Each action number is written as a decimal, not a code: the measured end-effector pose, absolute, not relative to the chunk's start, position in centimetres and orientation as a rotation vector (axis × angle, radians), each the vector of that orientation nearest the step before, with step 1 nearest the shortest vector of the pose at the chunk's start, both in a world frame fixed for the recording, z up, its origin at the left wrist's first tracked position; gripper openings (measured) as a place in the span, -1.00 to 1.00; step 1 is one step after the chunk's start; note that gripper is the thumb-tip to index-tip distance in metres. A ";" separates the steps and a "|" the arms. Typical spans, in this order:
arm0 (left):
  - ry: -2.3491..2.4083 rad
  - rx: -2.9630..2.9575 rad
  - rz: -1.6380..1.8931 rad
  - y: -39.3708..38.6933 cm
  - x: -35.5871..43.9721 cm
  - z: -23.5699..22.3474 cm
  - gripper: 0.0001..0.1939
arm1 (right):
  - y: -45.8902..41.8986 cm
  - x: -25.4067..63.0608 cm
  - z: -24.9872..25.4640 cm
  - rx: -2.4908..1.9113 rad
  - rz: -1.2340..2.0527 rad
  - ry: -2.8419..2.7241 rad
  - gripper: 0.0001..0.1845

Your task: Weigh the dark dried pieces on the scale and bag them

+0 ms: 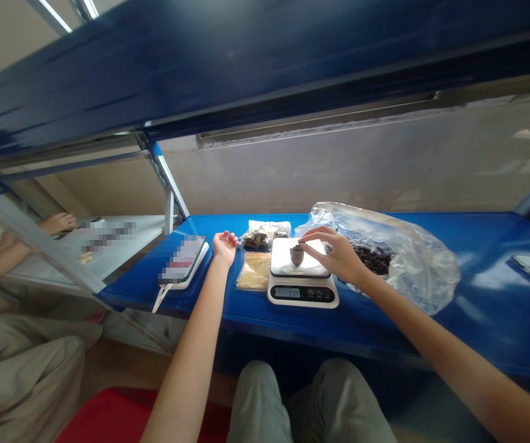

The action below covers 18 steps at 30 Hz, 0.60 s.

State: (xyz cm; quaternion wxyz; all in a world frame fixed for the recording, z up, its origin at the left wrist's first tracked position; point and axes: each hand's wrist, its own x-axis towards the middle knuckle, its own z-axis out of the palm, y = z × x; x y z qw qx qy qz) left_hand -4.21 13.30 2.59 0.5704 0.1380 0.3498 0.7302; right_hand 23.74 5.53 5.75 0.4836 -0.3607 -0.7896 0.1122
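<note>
My right hand (334,252) reaches over a white digital kitchen scale (302,294), thumb and forefinger pinched at the rim of a small brown cup (297,256). The cup stands upright on the weighing plate with dark bits at its mouth. Whether the fingertips grip the rim or a small piece cannot be made out. My left hand (225,247) rests palm up left of the scale, fingers loosely curled and nothing visible in them. Beside it lie a packet of pale yellowish material (253,272) and a clear packet with brown dried pieces (261,237).
A large clear plastic bag (424,271) of dark pieces (373,260) lies open right of the scale. A phone (184,259) with a white cable sits at left on the blue table (472,344). A blue shelf (265,74) hangs overhead. Another person's hand (58,223) is far left.
</note>
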 end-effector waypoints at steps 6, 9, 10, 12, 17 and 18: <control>0.827 0.334 1.713 13.3 -4.2 2.6 -0.86 | 6.3 25.7 6.5 -1.162 0.031 -1.788 -0.76; 0.831 0.329 1.708 13.3 -4.2 2.6 -0.86 | 6.6 26.5 6.5 -1.352 -0.053 -1.799 -0.70; 0.829 0.326 1.709 13.3 -4.2 2.6 -0.86 | 6.6 26.7 6.4 -1.403 -0.068 -1.799 -0.67; 0.822 0.322 1.714 13.3 -4.2 2.6 -0.87 | 6.8 27.1 6.0 -1.500 -0.115 -1.795 -0.65; 0.815 0.327 1.715 13.2 -4.2 2.7 -0.88 | 7.4 28.0 4.9 -1.668 -0.266 -1.822 -0.80; 0.817 0.328 1.713 13.2 -4.2 2.7 -0.87 | 7.5 28.2 4.8 -1.686 -0.281 -1.834 -0.83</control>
